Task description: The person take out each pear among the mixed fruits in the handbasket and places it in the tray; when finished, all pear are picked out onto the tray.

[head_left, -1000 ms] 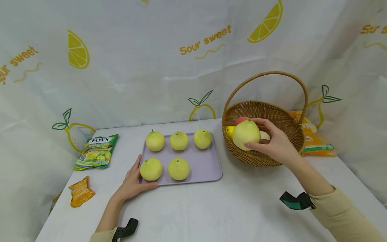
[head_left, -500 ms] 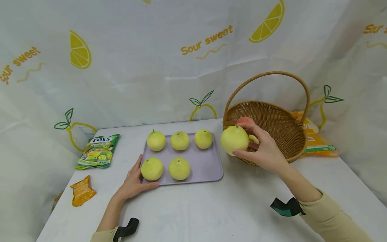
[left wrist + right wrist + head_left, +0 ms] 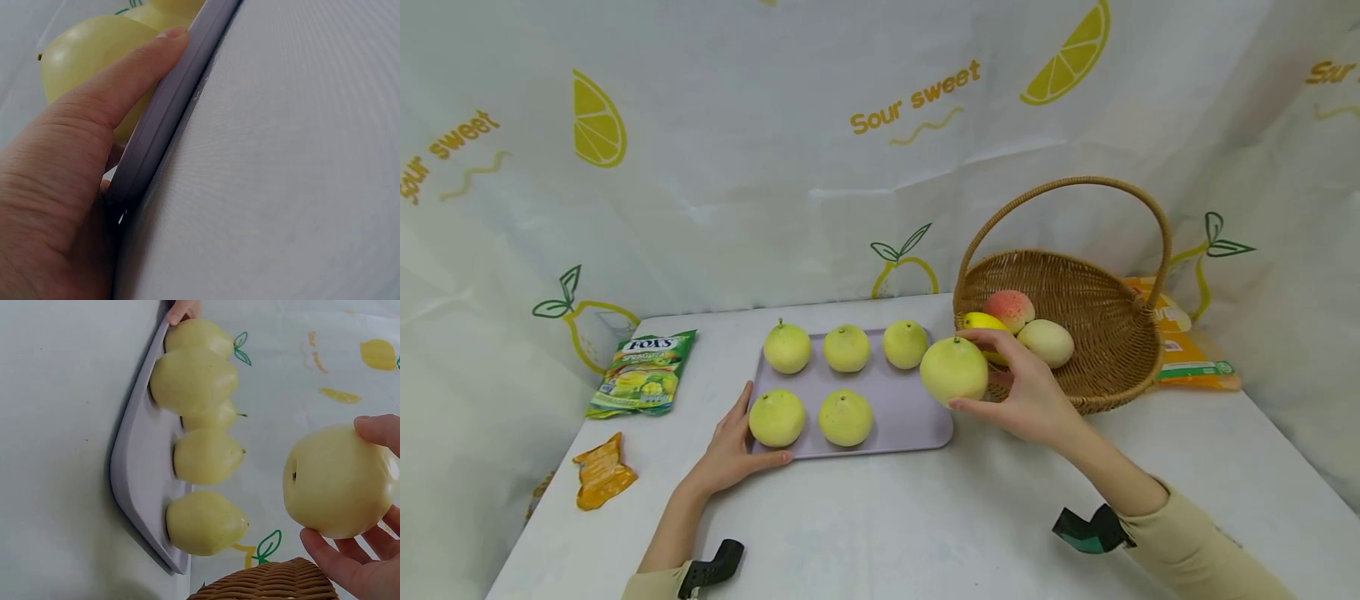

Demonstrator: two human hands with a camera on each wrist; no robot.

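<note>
My right hand (image 3: pixel 1026 392) grips a pale yellow-green pear (image 3: pixel 954 372) between thumb and fingers. In the head view this pear appears over the right end of a lilac tray (image 3: pixel 910 421); the right wrist view shows it raised, apart from the tray. Several similar pears (image 3: pixel 846 418) stand on the tray in two rows, three at the back. At the tray's front left corner, my left hand (image 3: pixel 722 458) holds the edge, thumb along the front rim and fingers along the left side. The left wrist view shows that thumb (image 3: pixel 134 78) on the rim; its other fingers are mostly hidden.
Right of the tray stands a wicker basket (image 3: pixel 1101 392) with a tall handle, holding a peach (image 3: pixel 1009 310), a yellow fruit (image 3: pixel 983 322) and a pale oval fruit (image 3: pixel 1047 342). An orange packet (image 3: pixel 1195 367) lies behind it. A green candy bag (image 3: pixel 643 372) and small orange packet (image 3: pixel 604 473) lie left.
My right hand has carried the pear leftward and toward me, from over the basket to the tray's right end. The basket's fruit is now uncovered. My left hand stays at the tray's corner.
</note>
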